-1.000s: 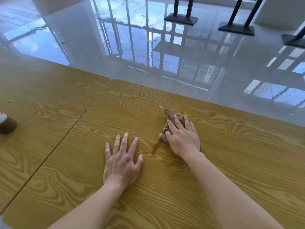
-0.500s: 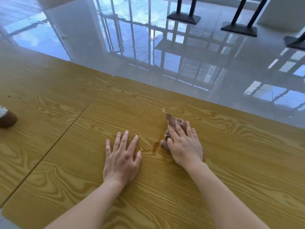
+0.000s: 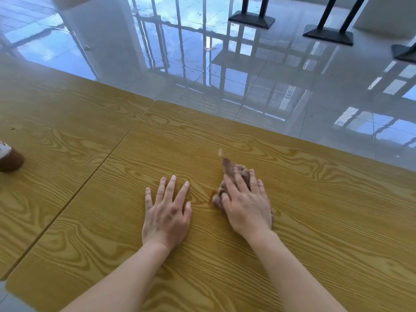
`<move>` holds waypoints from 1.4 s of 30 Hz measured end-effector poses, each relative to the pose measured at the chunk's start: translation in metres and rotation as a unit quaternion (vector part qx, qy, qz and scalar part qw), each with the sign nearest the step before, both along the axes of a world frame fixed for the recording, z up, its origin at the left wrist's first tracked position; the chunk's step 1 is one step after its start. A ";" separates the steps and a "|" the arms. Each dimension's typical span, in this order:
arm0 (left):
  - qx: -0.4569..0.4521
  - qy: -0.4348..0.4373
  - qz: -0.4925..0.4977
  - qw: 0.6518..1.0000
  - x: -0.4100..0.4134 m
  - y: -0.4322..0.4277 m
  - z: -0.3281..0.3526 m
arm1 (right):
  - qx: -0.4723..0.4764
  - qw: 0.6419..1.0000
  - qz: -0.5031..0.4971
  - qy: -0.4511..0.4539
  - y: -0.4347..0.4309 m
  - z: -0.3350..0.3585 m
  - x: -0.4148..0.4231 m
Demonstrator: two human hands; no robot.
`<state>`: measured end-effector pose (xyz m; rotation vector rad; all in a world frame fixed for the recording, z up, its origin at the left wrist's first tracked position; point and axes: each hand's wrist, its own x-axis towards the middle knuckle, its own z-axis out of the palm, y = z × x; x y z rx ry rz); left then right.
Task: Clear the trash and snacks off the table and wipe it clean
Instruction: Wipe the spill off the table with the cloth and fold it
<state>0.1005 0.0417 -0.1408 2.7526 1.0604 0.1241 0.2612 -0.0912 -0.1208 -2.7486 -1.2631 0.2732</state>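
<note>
While bent over the wood-grain table (image 3: 315,233), presses a crumpled brown cloth (image 3: 228,168) down with the right hand (image 3: 246,206), fingers straight and laid over it (not curled round it). Rests the left hand (image 3: 166,212) flat on bare wood just beside, fingers spread, holding nothing. Noted at the cloth's left edge: a small dark mark (image 3: 211,197). Noted far left, on the adjoining table (image 3: 56,131): a brown-and-white object (image 3: 9,157), cut by the frame edge.

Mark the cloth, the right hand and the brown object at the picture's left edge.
cloth (image 3: 227,167): head view, tail sticking out beyond the fingers.
right hand (image 3: 246,206): head view, back of the hand.
brown object (image 3: 10,158): head view, its dark rounded side.
</note>
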 end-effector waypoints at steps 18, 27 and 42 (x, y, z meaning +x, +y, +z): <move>-0.042 -0.091 0.021 0.995 -0.002 -0.004 0.001 | 0.013 0.983 0.180 -0.015 -0.020 -0.009 -0.026; -0.046 -0.114 0.021 0.992 -0.001 -0.005 0.000 | -0.006 0.996 -0.082 0.016 0.022 -0.003 0.013; 0.021 0.020 -0.032 0.999 0.001 -0.003 0.003 | -0.049 0.976 -0.211 -0.002 -0.101 0.002 0.023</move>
